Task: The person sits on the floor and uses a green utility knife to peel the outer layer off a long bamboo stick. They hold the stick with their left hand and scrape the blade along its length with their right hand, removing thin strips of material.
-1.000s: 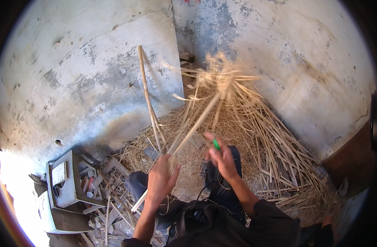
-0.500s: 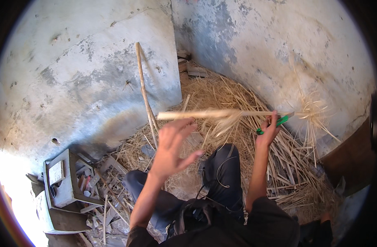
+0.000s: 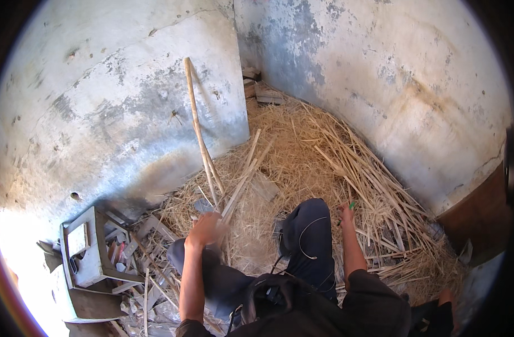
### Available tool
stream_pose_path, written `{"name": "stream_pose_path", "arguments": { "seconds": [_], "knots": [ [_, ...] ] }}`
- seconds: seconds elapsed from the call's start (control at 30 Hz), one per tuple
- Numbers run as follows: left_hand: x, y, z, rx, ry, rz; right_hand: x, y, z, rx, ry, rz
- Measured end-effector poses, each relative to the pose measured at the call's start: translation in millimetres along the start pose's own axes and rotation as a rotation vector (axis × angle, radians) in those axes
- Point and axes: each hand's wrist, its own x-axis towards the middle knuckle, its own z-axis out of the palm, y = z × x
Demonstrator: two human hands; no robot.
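Green-handled knife [image 3: 352, 205] in the right hand [image 3: 345, 214], over the right part of the shavings heap

Closest are the person's dark top [image 3: 285, 320] and dark trousers [image 3: 313, 216], the knees bent and apart, with a thin pale cord [image 3: 308, 256] looped over the right knee. At the lower right, bare skin [image 3: 446, 296] shows beside dark cloth; which body part it is cannot be told.

Just right of the right knee, the right hand is closed around the knife, its green handle jutting from the fingers. The left hand [image 3: 205, 229] is above the left knee, near the lower ends of some pale split strips [image 3: 240, 188]; its fingers are blurred, so whether they grip anything cannot be told.

On the left lie splintered scraps [image 3: 146, 303] and a grey-white boxy casing [image 3: 94, 269] with bits inside it. Ahead, the shavings heap [image 3: 293, 129] fills the room's corner, with long split strips [image 3: 380, 194] laid thickly along its right edge.

At the heap's left edge a slender pole [image 3: 195, 118] stands tilted toward the left wall [image 3: 128, 67], a shorter stick [image 3: 215, 174] beside its foot. Blocks [image 3: 270, 96] sit at the heap's far corner, next to the stained right wall [image 3: 380, 67].
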Motion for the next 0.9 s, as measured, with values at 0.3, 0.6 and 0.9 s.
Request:
{"name": "stream_pose_path", "arguments": {
  "seconds": [0.3, 0.6, 0.9],
  "knots": [
    [-0.4, -6.7, -9.8, -0.115, 0.046, 0.019, -121.2, -96.4, 162.2, -0.442, -0.597, -0.155],
    [26.5, 15.2, -29.2, -0.134, 0.109, 0.01, -195.2, -181.1, 335.5, -0.952, -0.99, -0.685],
    [39.7, -12.1, 6.2, -0.192, 0.01, -0.101, -300.8, -194.2, 531.5, -1.265, -0.88, -1.126]
  ]
}}
